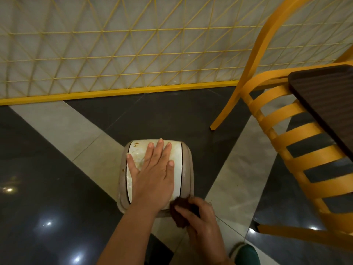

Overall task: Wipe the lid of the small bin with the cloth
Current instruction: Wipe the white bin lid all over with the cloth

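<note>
Two bare hands work over a small bin [188, 176] standing on the floor [47, 169], seen from above. Bin body is beige, with a white swing lid [176, 150] set between two beige side rims. Lid shows brown stains near its far left corner and yellowish smears along its left side.

Left hand [154, 173] lies flat on the lid, palm down, fingers straight and spread, thumb out toward the left rim; it holds nothing, just presses on the white surface. Fingertips reach nearly to the lid's far edge.

Right hand [200, 220] sits at the bin's near right corner, fingers curled round a dark brown cloth [180, 211], bunched up in the grip. Cloth touches the near edge of the bin by the left wrist; whether it is on the white lid itself cannot be told, since the left hand and wrist cover that part.

Floor is glossy, dark tiles with pale diagonal bands, light glare spots at lower left. Yellow lattice panel [114, 44] with a solid yellow base rail runs behind the bin. Yellow slatted chair [286, 146] stands to the right, well apart from the bin, with a dark brown tabletop [328, 92] corner above its seat. Green shoe tip [246, 253] shows at the bottom edge, near the right forearm.
</note>
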Motion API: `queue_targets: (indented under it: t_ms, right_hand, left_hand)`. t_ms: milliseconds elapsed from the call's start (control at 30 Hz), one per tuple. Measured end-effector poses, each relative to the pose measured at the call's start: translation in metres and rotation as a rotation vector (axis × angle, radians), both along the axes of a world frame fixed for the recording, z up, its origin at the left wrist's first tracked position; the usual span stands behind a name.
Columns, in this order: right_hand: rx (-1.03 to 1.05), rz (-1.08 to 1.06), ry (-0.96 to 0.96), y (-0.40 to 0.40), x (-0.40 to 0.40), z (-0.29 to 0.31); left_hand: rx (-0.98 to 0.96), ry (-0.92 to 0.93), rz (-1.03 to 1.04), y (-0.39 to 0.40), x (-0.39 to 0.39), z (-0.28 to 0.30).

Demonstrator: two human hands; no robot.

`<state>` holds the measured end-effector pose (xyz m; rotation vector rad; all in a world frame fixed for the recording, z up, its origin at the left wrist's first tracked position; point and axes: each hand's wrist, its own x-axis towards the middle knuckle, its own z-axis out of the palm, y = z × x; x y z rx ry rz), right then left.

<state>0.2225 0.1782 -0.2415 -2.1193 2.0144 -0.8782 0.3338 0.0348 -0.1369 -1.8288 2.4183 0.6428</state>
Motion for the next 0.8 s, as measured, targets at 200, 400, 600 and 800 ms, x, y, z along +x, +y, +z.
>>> queue_targets:
  t_ms: [200, 400, 600, 800]
  right_hand:
    - [0.105, -0.058, -0.078, -0.01, 0.004, 0.0]
    - [0.173, -0.16, -0.237, 0.001, 0.004, 0.001]
    - [-0.019, -0.148, -0.331, -0.05, 0.001, 0.033]
    - [0.029, -0.055, -0.188, -0.004, 0.004, 0.003]
  left_hand:
    - [0.006, -0.005, 0.01, -0.001, -0.002, 0.0]
    - [-0.02, -0.01, 0.002, -0.001, -0.001, -0.004]
    - [-0.03, -0.012, 0.007, -0.002, -0.002, -0.002]
    - [-0.017, -0.01, 0.024, -0.002, -0.002, -0.002]
